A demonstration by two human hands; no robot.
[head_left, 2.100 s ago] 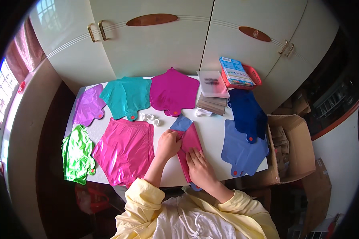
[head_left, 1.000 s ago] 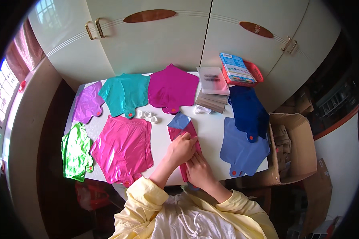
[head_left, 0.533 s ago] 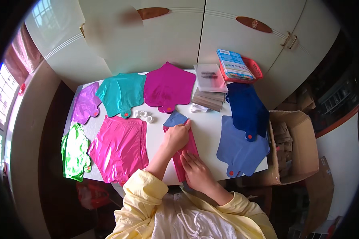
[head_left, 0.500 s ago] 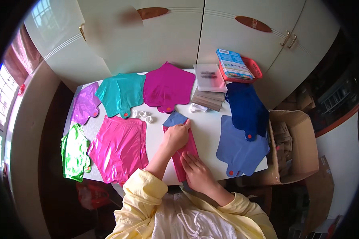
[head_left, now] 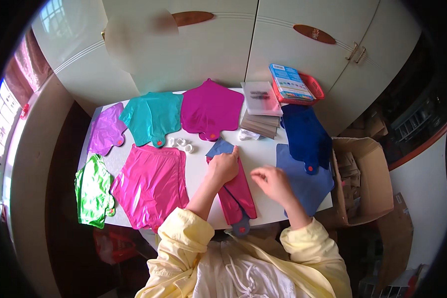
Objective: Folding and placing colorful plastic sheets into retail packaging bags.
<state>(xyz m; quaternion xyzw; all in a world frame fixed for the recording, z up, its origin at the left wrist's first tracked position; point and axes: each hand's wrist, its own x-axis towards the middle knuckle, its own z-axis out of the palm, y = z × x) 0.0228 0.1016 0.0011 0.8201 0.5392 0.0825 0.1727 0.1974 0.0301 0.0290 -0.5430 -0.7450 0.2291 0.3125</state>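
Observation:
A flat foil balloon, blue-grey with a pink side, lies folded into a long strip [head_left: 241, 191] at the middle of the white table. My left hand [head_left: 223, 168] presses on its far part, index finger stretched out and the other fingers curled. A blue-grey corner shows beyond that hand, and a rounded tab sticks out at the near end. My right hand [head_left: 274, 183] is raised to the right of the strip, fingers curled together, with nothing visible in them. Below and beyond it lies a flat blue-grey foil balloon [head_left: 305, 186], partly under a dark blue one [head_left: 308, 136].
Left lie flat pink [head_left: 151, 184], green [head_left: 93, 191], lilac [head_left: 107, 127] and teal [head_left: 151, 119] balloons; a magenta one [head_left: 212, 110] lies behind. White rolls [head_left: 181, 144], a clear case [head_left: 262, 98], a red basket [head_left: 313, 87] and a cardboard box [head_left: 370, 169] surround the workspace.
My right hand has lifted off the strip and moved right, its fingers going from flat to curled. The strip's near end has spread, showing a dark gap and the tab. My left hand stays put.

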